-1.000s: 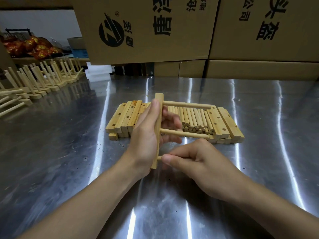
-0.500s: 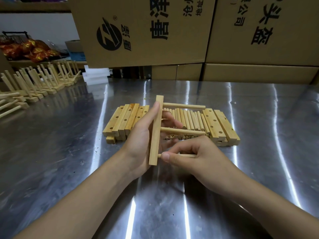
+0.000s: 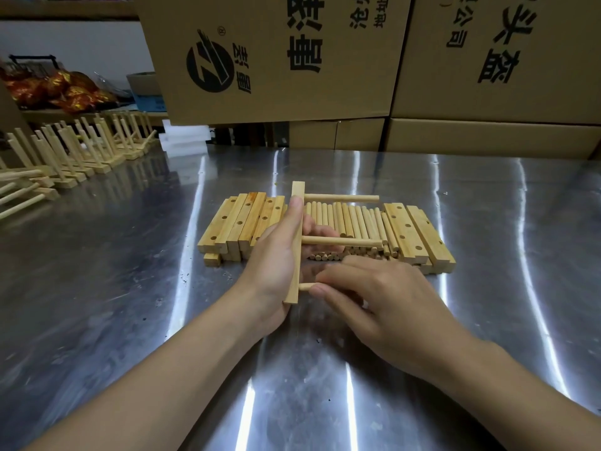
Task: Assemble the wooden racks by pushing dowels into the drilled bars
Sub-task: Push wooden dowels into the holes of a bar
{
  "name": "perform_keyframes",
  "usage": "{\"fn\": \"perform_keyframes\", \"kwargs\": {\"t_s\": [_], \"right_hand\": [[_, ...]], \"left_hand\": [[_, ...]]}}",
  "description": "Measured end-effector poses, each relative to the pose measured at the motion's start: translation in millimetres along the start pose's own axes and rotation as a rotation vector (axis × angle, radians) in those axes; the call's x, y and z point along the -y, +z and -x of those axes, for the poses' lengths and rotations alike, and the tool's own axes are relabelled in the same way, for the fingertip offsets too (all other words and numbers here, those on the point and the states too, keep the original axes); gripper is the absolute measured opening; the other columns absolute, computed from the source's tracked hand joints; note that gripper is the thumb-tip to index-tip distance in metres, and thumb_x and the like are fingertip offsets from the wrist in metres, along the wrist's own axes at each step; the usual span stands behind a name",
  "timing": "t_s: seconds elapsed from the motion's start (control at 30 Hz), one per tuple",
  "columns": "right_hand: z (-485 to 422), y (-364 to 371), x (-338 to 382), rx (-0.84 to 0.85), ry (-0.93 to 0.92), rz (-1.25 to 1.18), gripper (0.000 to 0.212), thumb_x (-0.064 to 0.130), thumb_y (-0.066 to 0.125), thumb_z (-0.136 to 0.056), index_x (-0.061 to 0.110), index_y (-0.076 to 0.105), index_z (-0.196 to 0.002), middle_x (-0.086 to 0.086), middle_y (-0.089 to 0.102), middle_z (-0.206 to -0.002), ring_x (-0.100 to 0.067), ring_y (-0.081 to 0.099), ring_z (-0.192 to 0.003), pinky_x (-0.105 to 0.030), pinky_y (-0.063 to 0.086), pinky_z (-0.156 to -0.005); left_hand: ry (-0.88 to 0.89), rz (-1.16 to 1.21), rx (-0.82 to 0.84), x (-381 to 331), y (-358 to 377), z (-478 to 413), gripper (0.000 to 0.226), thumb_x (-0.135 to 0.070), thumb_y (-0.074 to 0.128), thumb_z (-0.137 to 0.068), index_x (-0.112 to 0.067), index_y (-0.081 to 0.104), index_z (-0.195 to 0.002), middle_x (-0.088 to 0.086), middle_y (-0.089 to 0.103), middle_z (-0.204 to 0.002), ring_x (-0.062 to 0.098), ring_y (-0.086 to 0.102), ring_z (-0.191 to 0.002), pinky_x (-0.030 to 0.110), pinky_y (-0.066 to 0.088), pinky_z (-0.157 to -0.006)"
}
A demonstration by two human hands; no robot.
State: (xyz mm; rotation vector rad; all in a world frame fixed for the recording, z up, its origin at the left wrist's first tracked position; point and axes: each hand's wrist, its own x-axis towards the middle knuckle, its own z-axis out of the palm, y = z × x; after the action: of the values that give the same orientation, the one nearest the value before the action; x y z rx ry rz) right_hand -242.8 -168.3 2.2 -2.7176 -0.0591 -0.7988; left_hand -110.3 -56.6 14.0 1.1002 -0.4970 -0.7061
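My left hand [image 3: 276, 255] grips a drilled wooden bar [image 3: 296, 255] held on edge above the steel table. Two dowels stick out of the bar to the right: a top dowel [image 3: 341, 198] and a middle dowel [image 3: 344, 242]. My right hand [image 3: 374, 301] pinches a third dowel [image 3: 305, 286] whose tip sits in the bar's lowest hole; most of that dowel is hidden under my fingers. Behind lie a stack of drilled bars [image 3: 240, 226], a pile of loose dowels [image 3: 351, 222] and more drilled bars [image 3: 416, 236].
Finished racks [image 3: 74, 151] stand in rows at the far left of the steel table [image 3: 97, 288]. Large cardboard boxes [image 3: 279, 56] line the back edge, with a white foam block [image 3: 185, 141] beside them. Red and gold packets [image 3: 55, 91] sit on a shelf behind.
My right hand has slid left along the third dowel, so less of it shows beside the bar. The view has shifted slightly; the bar stays in my left hand.
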Motion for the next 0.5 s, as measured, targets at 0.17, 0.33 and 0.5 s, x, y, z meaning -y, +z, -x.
{"fn": "perform_keyframes", "kwargs": {"t_s": [0.17, 0.33, 0.5], "right_hand": [[1.1, 4.3, 0.7, 0.029, 0.049, -0.223, 0.024, 0.037, 0.059, -0.107, 0.024, 0.079, -0.105, 0.016, 0.075, -0.098, -0.003, 0.069, -0.091, -0.032, 0.054, -0.077], [2.6, 6.9, 2.4, 0.061, 0.140, -0.346, 0.021, 0.029, 0.066, -0.105, 0.028, 0.078, -0.088, 0.025, 0.058, -0.069, -0.007, 0.055, -0.064, -0.021, 0.037, -0.061], [3.6, 7.0, 7.6, 0.112, 0.237, -0.507, 0.027, 0.032, 0.065, -0.106, 0.037, 0.072, -0.080, 0.006, 0.053, -0.061, -0.012, 0.043, -0.057, -0.037, 0.036, -0.058]], "left_hand": [[0.042, 0.041, -0.009, 3.9, 1.9, 3.9, 0.047, -0.055, 0.048, -0.108, -0.017, 0.054, -0.080, 0.008, 0.071, -0.091, 0.016, 0.071, -0.081, 0.030, 0.061, -0.066], [0.087, 0.023, 0.021, 5.5, 2.6, 6.8, 0.048, -0.055, 0.048, -0.108, -0.017, 0.054, -0.078, 0.009, 0.069, -0.091, 0.020, 0.069, -0.082, 0.035, 0.062, -0.072], [0.110, 0.055, 0.071, 5.8, 1.7, 8.9, 0.050, -0.054, 0.046, -0.109, -0.020, 0.057, -0.075, 0.012, 0.068, -0.092, 0.021, 0.069, -0.084, 0.037, 0.062, -0.074]]}}
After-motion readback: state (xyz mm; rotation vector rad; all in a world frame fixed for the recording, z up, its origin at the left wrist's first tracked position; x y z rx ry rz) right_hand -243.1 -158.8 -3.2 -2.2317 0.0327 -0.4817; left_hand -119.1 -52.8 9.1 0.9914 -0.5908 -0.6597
